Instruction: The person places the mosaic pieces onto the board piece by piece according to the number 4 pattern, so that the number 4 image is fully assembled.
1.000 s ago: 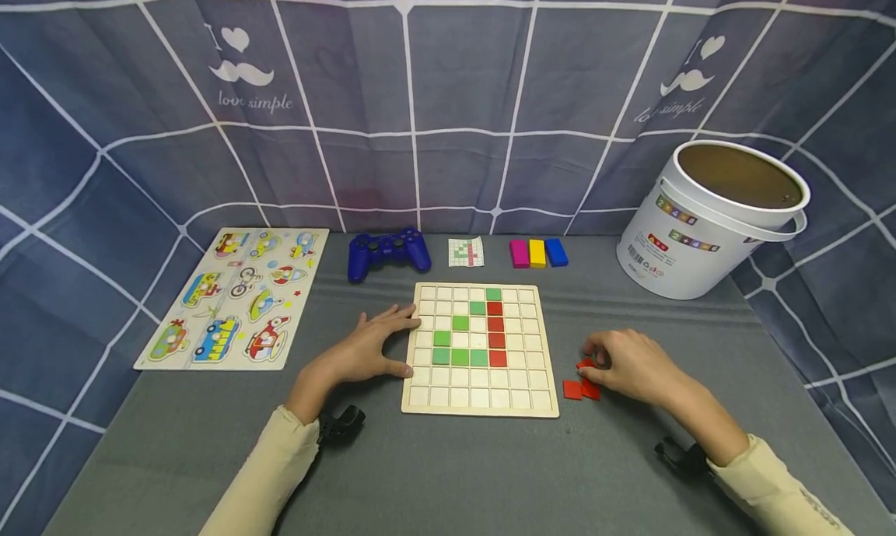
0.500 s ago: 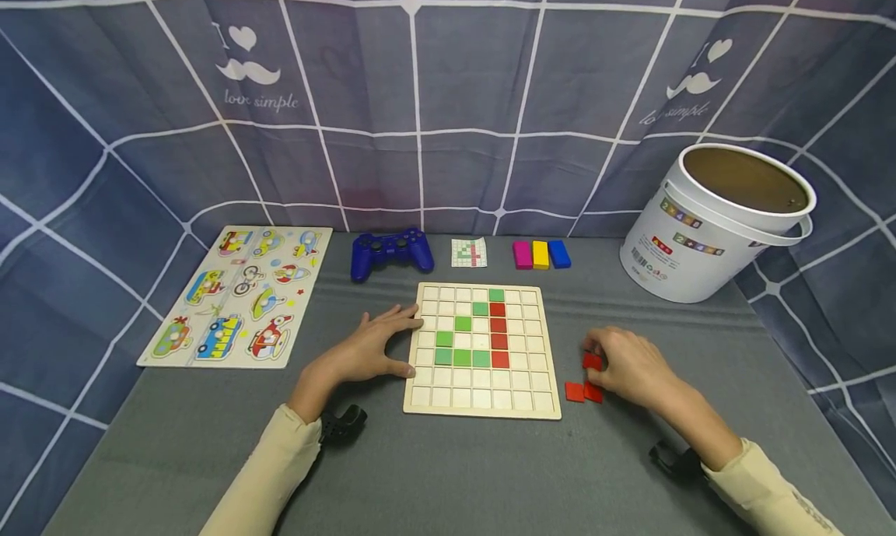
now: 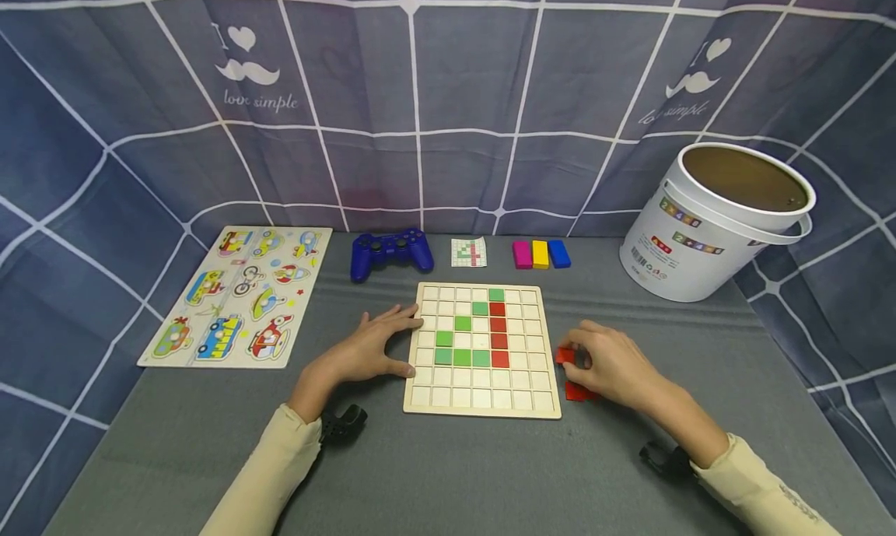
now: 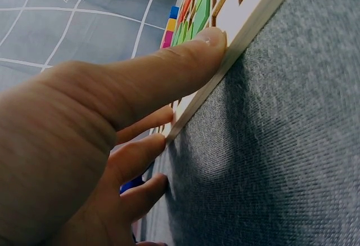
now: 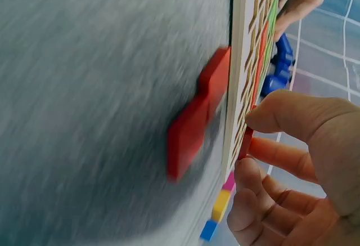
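A wooden grid board [image 3: 481, 398] lies on the grey cloth in the head view. Green tiles [image 3: 463, 324] form a stepped outline in it, beside a column of red tiles [image 3: 498, 340]. My left hand [image 3: 367, 349] rests on the board's left edge, thumb [image 4: 208, 49] on the rim and fingers spread. Just right of the board, my right hand [image 3: 616, 366] pinches a loose red tile [image 5: 246, 143] between thumb and fingertips, raised off the cloth. Below that hand lie further red tiles [image 5: 188, 136], partly hidden by it in the head view.
Behind the board are a blue game controller [image 3: 392, 253], a small pattern card [image 3: 468, 253] and magenta, yellow and blue blocks [image 3: 540, 254]. A picture puzzle board [image 3: 238, 299] lies at the left. A white bucket [image 3: 689, 240] stands at the back right, near the tiled-print curtain [image 3: 462, 92].
My right hand has picked up a red tile from the small group and moved left with it, towards the board. The left hand keeps its place on the board's edge.
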`<state>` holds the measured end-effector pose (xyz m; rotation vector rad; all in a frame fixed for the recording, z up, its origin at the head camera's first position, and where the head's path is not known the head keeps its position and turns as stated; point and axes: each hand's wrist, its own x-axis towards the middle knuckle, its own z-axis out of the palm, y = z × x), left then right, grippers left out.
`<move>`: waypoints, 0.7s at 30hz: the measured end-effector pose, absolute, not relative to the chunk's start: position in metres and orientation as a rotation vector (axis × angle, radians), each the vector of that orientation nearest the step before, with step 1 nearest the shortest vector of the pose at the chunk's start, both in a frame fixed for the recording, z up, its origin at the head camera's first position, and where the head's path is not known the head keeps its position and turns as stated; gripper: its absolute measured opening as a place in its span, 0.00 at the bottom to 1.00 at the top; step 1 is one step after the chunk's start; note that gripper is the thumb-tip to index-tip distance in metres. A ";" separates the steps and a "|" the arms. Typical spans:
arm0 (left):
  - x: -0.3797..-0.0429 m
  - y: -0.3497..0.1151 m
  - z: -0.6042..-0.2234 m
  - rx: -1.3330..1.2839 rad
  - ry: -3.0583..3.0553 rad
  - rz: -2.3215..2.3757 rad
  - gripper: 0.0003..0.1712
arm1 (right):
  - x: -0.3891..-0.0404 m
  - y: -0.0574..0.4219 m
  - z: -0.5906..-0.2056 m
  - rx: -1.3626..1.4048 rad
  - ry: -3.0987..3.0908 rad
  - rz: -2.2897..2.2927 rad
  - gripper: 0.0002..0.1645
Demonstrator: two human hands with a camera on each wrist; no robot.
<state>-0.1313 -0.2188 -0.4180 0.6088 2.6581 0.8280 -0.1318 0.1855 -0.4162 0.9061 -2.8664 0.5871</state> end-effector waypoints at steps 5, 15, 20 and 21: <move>-0.132 -0.220 -0.418 0.618 2.667 0.823 0.50 | -0.129 0.163 -0.416 0.999 -2.836 0.621 0.14; -0.132 -0.219 -0.418 0.610 2.670 0.819 0.50 | -0.125 0.122 -0.418 1.205 -2.761 0.646 0.14; -0.132 -0.220 -0.419 0.618 2.656 0.846 0.50 | -0.122 0.112 -0.420 1.266 -2.748 0.647 0.11; -0.132 -0.220 -0.420 0.614 2.654 0.852 0.50 | -0.122 0.110 -0.420 1.275 -2.745 0.642 0.11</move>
